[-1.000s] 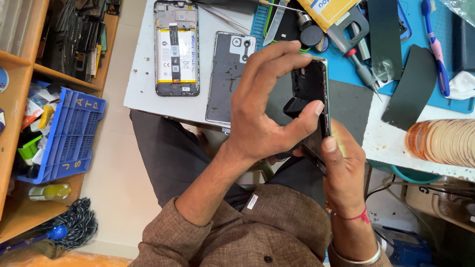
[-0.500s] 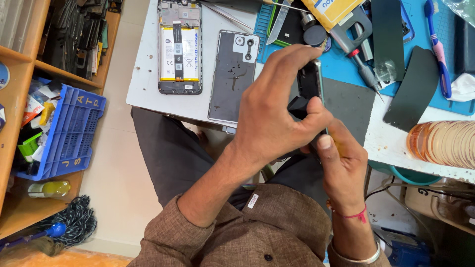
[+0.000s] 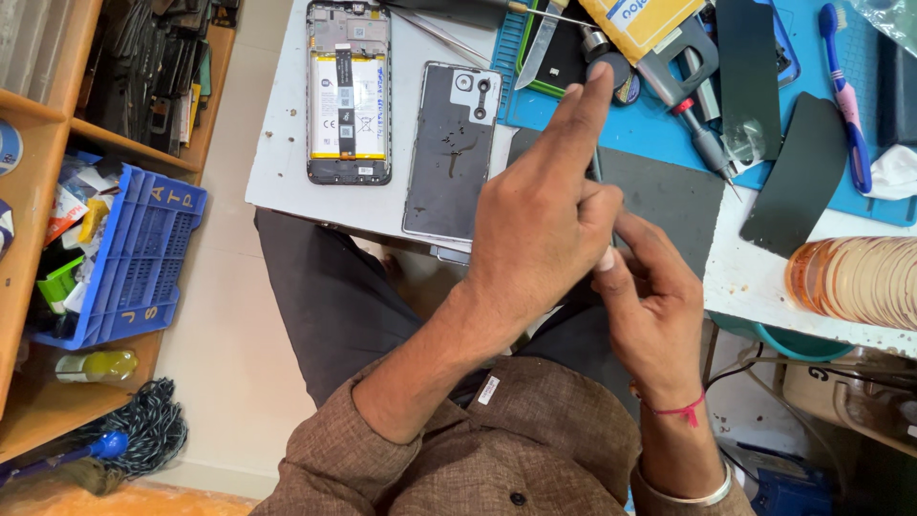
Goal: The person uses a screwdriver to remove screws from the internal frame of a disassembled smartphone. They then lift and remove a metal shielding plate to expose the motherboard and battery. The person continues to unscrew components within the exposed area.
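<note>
Above the lap, left hand (image 3: 544,229) and right hand (image 3: 654,296) press together on a thin dark part (image 3: 598,162), mostly hidden; the step looks like prying, and a careful grip comes next.

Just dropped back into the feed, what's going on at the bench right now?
A person seated at a white table has both hands raised together over its edge. The left hand lies over the right hand, index finger stretched out, and they seem to pinch a thin dark part, mostly hidden. On the table lie an opened phone with its battery showing and a grey back cover beside it. Tools, a screwdriver among them, sit on the blue mat.
</note>
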